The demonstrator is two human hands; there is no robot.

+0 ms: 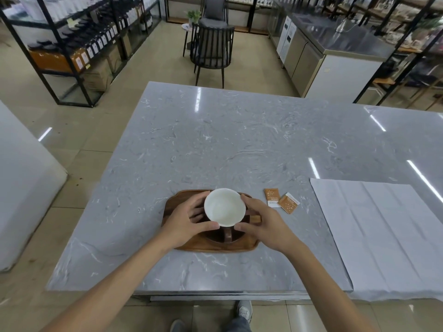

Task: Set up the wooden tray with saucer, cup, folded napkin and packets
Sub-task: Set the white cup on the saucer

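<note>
Spreading across most of the view, the grey marble counter (239, 140) carries everything the task needs. On its right side lies a large white napkin (383, 236), opened flat with its creases showing, so the folding is evidently not yet done. Nearer the front edge sits the wooden tray (172, 212), placed squarely before the person, probably so both hands can work over it. A dark saucer (215, 237) rests on the tray, and the cup (224, 207), white inside with a brown handle pointing toward the person, is held over the saucer; whether it already rests on it I cannot tell. The left hand (187, 221) and right hand (266, 224) each curl their fingers around opposite sides of the cup, a two-sided hold that likely serves to centre it. Just right of the tray, on the bare counter, lie two orange-and-white packets (281, 200), overlapping slightly and awaiting their turn. Their printing is too small to read.
</note>
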